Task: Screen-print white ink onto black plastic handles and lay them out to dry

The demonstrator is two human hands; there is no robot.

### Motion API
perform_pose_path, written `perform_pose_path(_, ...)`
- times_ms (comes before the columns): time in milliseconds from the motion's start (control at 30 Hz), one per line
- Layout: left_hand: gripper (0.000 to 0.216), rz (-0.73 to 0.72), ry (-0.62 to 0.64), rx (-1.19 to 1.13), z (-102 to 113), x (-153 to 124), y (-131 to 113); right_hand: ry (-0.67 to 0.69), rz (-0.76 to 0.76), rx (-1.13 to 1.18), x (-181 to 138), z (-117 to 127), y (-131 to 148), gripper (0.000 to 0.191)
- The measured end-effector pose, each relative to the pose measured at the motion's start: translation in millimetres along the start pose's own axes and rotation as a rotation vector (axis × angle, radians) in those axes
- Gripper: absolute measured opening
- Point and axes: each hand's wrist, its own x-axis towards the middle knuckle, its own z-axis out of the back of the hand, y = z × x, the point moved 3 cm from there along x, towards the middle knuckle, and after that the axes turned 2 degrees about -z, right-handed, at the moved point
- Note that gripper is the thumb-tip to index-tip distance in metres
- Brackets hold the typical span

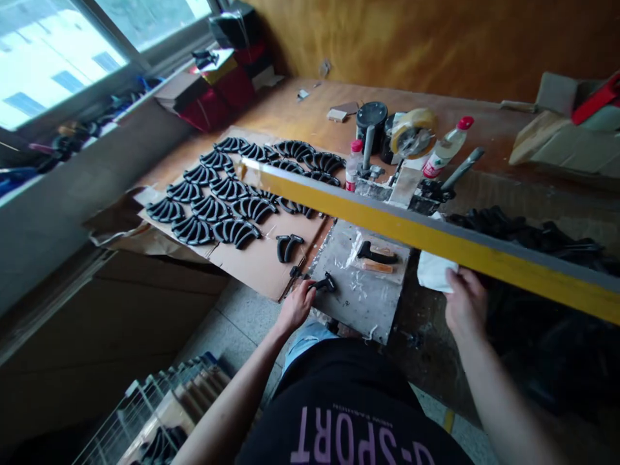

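Observation:
My left hand is closed around the end of a black T-shaped handle, held over the left edge of a grey metal plate. Under the yellow bar, my right hand grips a folded white cloth. A second black handle rests in a clear-covered holder on the plate, beside an orange-brown strip. To the left, a pair of black curved handles lies apart on a cardboard sheet, where many similar ones stand in fanned rows.
A long yellow bar crosses above the work area. Behind it stand bottles with red caps, a tape roll and a black container. Dark parts are heaped at right. A wire rack stands at lower left.

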Motion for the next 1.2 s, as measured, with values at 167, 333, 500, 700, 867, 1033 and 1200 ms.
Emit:
perform_pose_path(167, 0.038, -0.077, -0.013, -0.125, -2.8, -3.6, 13.2, 0.104, -0.092, -0.011, -33.6, -66.2, 98.1, 0.034)
perform_pose_path(333, 0.04, -0.145, -0.019, 0.003, -6.0, -3.4, 19.7, 0.398, 0.322, -0.044, -40.7, -135.5, 159.9, 0.045)
perform_pose_path(500, 0.034, -0.156, -0.015, 0.036, -7.0, -3.1, 21.3, 0.54, 0.417, -0.146, -60.1, -174.7, 157.0, 0.054)
perform_pose_path(700, 0.036, -0.136, -0.024, -0.001, -8.3, -4.5, 20.9, 0.547, 0.388, -0.183, -77.0, -169.8, 152.4, 0.058)
perform_pose_path(867, 0.038, -0.157, -0.038, -0.014, -7.9, -4.9, 22.1, 0.595, 0.424, -0.198, -93.8, -139.3, 145.3, 0.052)
perform_pose_path(1033, 0.043, -0.219, 0.045, 0.395, -8.6, -6.3, 17.8, 0.511, 0.261, -0.1, -91.7, -103.7, 143.7, 0.043)
perform_pose_path(1200, 0.045, -0.256, 0.054, 0.538, -7.8, -8.0, 13.4, 0.369, -0.165, 0.085, -49.0, -120.0, 148.5, 0.03)
